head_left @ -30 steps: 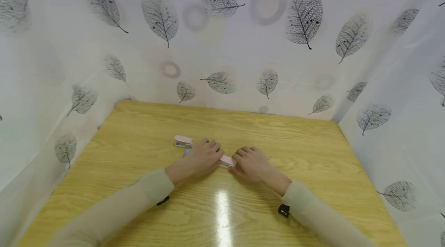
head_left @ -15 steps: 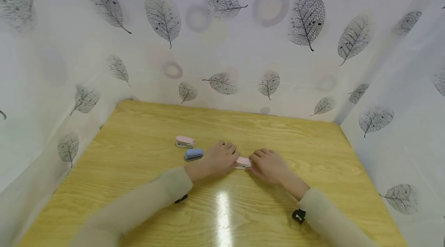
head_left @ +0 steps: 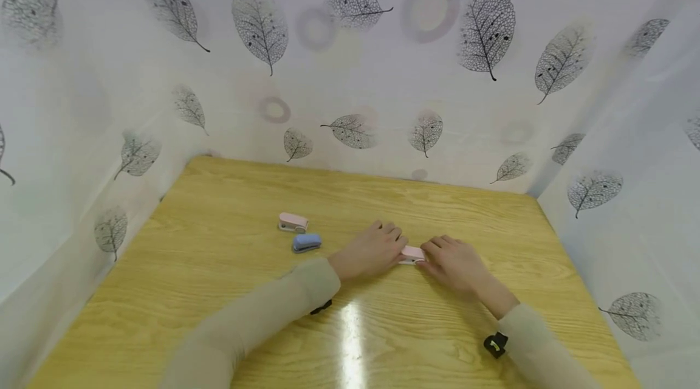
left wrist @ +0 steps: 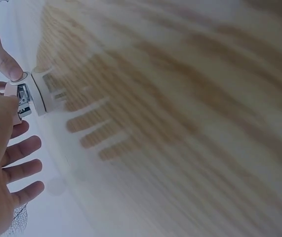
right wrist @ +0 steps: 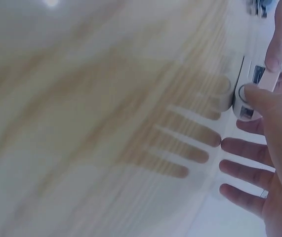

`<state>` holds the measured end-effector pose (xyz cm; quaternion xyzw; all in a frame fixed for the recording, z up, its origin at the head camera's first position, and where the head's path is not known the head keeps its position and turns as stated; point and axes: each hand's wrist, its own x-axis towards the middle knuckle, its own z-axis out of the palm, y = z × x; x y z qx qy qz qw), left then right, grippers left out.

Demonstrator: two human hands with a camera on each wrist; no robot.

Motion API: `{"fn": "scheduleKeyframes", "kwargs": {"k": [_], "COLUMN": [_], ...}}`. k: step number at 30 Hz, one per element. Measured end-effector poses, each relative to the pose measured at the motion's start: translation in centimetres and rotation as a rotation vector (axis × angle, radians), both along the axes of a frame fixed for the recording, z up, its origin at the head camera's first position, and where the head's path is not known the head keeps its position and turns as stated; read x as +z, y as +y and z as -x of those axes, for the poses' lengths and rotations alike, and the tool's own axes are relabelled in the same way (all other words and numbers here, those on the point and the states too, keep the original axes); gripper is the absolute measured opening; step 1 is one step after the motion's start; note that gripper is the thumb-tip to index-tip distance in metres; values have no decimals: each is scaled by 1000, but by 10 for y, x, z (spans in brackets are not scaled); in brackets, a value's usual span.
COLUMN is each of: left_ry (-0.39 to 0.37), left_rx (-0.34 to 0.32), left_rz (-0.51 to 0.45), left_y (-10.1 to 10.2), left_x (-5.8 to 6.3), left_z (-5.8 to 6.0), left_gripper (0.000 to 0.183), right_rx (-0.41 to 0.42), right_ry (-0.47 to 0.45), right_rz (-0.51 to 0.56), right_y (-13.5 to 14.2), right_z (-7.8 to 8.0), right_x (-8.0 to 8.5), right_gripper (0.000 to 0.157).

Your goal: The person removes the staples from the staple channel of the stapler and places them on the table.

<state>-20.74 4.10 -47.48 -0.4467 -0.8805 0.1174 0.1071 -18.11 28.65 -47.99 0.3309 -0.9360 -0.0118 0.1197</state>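
Observation:
A small pink-and-white stapler (head_left: pixel 412 256) lies at the tabletop right of the middle in the head view, between both hands. My left hand (head_left: pixel 374 249) pinches its left end, and my right hand (head_left: pixel 458 262) pinches the right end. In the right wrist view, the right thumb presses on the round part of the stapler (right wrist: pixel 246 111) while the other fingers extend past it. The left wrist view shows the opening in the side of the stapler (left wrist: pixel 24 98). Each hand covers part of its pink top.
Over to the left, a blue stapler (head_left: pixel 307 242) lies just in front of another pink stapler (head_left: pixel 293 222). The wooden table (head_left: pixel 229 194) is enclosed by a leaf-patterned white cloth (head_left: pixel 372 79) at the back and sides.
Both hands have moved right across the table with the pink stapler between them. The blue stapler, mostly covered by the left hand before, is now fully visible. The head view has shifted slightly.

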Motion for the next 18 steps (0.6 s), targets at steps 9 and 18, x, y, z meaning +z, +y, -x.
{"fn": "scheduleKeyframes", "kwargs": {"k": [9, 18], "left_ry": [9, -57], "left_rx": [-15, 31], "left_rz": [15, -10], "left_y": [27, 38], "left_x": [-4, -2], "left_z": [8, 8], "left_gripper": [40, 40], "right_rx": [-52, -52], "right_ry": [-50, -32], "right_rz": [-24, -14], "right_y": [24, 34], "right_z": [2, 5], "right_x": [3, 1], "right_gripper": [33, 35]}}
